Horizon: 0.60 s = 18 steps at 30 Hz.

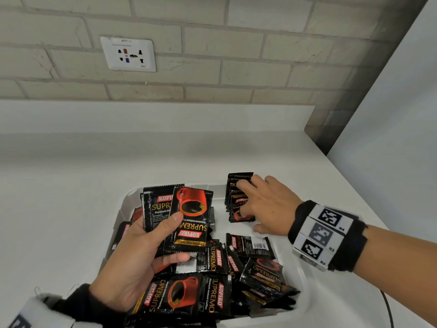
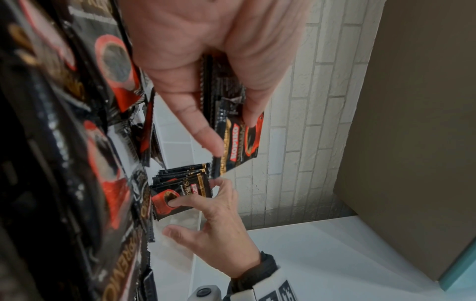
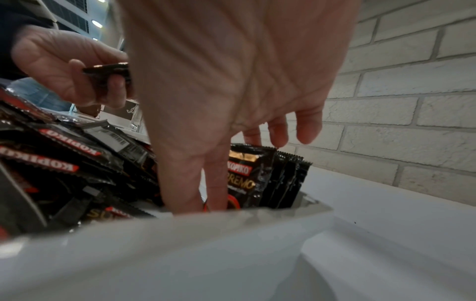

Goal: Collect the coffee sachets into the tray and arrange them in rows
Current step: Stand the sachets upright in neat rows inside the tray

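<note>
A white tray on the counter is heaped with several black Kopiko coffee sachets lying in disorder. At its far right corner a short row of sachets stands upright on edge. My right hand rests on that row, fingers straight over the top. In the left wrist view its index finger presses the front sachet's face and the thumb stays apart. Above the tray's left half, my left hand grips a small stack of sachets between thumb and fingers.
The tray stands on a white counter against a brick wall with a socket plate. A white panel closes the right side. A black cable runs off the counter at the near right.
</note>
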Each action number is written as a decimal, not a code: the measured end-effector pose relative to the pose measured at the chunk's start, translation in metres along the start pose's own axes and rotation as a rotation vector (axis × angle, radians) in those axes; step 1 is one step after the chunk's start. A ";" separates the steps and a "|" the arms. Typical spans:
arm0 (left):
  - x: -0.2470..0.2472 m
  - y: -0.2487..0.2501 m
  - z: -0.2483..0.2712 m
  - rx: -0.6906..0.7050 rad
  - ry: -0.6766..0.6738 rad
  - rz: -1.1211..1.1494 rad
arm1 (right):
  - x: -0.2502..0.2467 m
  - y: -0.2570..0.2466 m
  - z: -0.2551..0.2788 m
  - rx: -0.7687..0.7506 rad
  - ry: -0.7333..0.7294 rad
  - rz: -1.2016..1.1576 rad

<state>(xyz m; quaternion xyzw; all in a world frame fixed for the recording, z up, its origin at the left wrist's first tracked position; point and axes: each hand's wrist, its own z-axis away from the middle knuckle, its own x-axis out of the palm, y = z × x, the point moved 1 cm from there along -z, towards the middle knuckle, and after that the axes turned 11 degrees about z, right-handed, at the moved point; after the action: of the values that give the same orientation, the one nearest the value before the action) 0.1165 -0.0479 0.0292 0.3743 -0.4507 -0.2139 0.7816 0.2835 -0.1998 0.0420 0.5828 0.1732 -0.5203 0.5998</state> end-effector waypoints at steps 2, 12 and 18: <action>0.000 0.000 0.000 -0.001 -0.010 -0.005 | -0.002 -0.001 0.002 0.019 -0.010 -0.009; 0.008 -0.002 -0.005 -0.016 -0.006 -0.024 | -0.001 0.000 0.008 0.076 0.048 -0.137; 0.016 -0.006 -0.011 -0.033 0.010 -0.044 | -0.003 0.007 0.017 0.125 0.046 -0.177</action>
<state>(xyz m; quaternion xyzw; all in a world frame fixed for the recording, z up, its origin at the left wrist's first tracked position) 0.1346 -0.0583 0.0297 0.3724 -0.4351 -0.2365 0.7849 0.2812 -0.2149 0.0522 0.6132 0.2051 -0.5675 0.5097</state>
